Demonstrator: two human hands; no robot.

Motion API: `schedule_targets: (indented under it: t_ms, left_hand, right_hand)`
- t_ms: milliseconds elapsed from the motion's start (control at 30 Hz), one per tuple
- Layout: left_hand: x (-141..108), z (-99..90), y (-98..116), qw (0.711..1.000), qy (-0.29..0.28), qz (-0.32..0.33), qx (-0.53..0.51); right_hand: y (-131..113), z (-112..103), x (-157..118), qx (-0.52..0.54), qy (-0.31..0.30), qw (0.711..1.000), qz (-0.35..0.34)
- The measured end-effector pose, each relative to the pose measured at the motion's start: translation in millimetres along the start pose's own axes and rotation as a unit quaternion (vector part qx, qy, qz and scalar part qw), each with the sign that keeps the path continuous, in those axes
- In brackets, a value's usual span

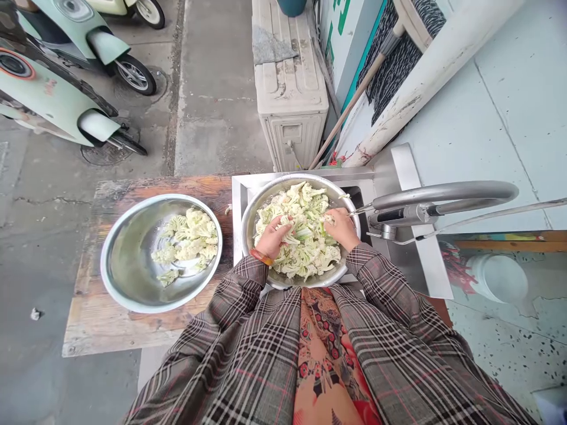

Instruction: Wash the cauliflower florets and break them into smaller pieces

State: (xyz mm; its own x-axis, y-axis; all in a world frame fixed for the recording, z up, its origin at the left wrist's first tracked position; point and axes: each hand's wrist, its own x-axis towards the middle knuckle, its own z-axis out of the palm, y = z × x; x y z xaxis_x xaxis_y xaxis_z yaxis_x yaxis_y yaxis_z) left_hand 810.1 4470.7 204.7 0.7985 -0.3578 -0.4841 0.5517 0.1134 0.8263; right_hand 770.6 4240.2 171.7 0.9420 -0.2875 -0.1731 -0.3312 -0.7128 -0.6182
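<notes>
Pale cauliflower pieces (305,254) fill a large metal basin (248,218) set on the sink. My left hand (273,237), with an amber bangle at its wrist, is over the left part of the basin, its fingers closed on a cauliflower piece (289,231). Over the right part, my right hand (342,228) has its fingers bent around a small pale piece, partly hidden by the fingers. A second metal bowl (133,254) stands to the left and holds cauliflower florets (195,233) at its right side.
The bowl stands on a wooden board (93,313). A curved faucet (443,192) reaches over the steel sink (414,260) from the right. Behind are a dusty outdoor unit (290,88), a mop handle (349,109) and a slanting pipe (425,82). Scooters (57,100) stand at the upper left.
</notes>
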Motion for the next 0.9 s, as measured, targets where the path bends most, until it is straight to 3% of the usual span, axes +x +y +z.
schedule_targets:
  t_ms: [100,200,267,400,567,733,900]
  left_hand:
    - [0.5,0.5,-0.1,1.000,-0.008,0.005,-0.004]
    - [2.0,2.3,-0.7,1.000,-0.016,0.003,-0.002]
    - [2.4,4.7,-0.3,1.000,-0.028,0.003,0.011]
    - [-1.0,16.2,3.0,0.995,-0.076,0.020,0.058]
    - [-8.1,39.2,4.1,0.989,-0.120,0.034,0.079]
    - [-7.7,45.9,1.8,0.996,-0.074,0.047,0.034]
    - [-0.5,36.8,2.5,1.000,-0.016,0.019,-0.002]
  right_hand:
    - [-0.6,-7.2,-17.5,0.228,0.046,0.972,0.035]
    - [0.1,-12.3,-33.0,0.436,0.005,0.892,0.120]
    - [-0.4,-15.6,-40.7,0.504,-0.028,0.849,0.153]
    - [-10.4,-19.8,-50.7,0.576,-0.078,0.801,0.141]
    - [-35.2,-12.9,-57.2,0.604,-0.137,0.777,0.113]
    - [-44.7,-11.0,-58.1,0.603,-0.159,0.772,0.122]
    - [-30.1,-20.8,-53.8,0.615,-0.157,0.759,0.143]
